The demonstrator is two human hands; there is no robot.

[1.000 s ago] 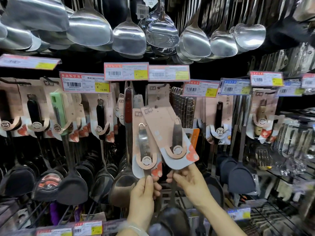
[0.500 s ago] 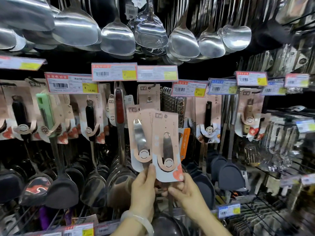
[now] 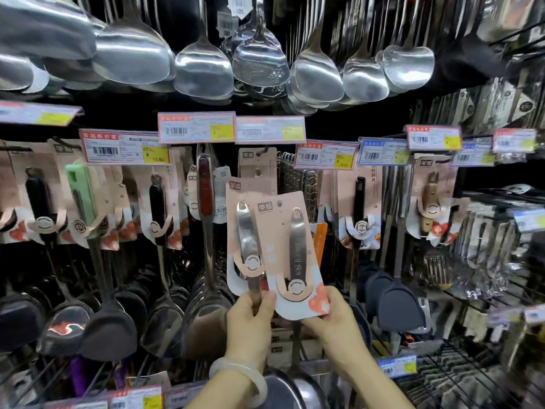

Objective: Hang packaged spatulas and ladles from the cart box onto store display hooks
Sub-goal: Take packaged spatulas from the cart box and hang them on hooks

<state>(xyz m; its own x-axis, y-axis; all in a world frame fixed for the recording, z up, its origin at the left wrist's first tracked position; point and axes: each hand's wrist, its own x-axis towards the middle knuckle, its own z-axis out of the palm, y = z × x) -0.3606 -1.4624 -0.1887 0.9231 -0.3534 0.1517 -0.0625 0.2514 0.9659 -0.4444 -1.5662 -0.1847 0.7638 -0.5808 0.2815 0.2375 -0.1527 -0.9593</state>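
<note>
I hold two packaged steel utensils up in front of the display. My left hand (image 3: 250, 321) grips the steel handle of the left one (image 3: 246, 231), just below its pink backing card. My right hand (image 3: 333, 315) pinches the bottom edge of the right card (image 3: 290, 255), which overlaps the left card and leans slightly right. Both cards sit below a hanging card of the same kind on its hook (image 3: 257, 163). The utensils' bowls (image 3: 290, 388) show as shiny metal near the bottom edge, partly behind my arms.
Rows of carded spatulas hang left (image 3: 156, 208) and right (image 3: 358, 208) under price tags (image 3: 196, 128). Bare steel ladles and turners (image 3: 203, 69) hang overhead. Wire racks (image 3: 460, 376) with more goods fill the lower right. A pale bangle (image 3: 239, 376) circles my left wrist.
The right card has straightened from a strong tilt to nearly upright and closed in on the left card. Both hands stayed on the utensils and rose slightly.
</note>
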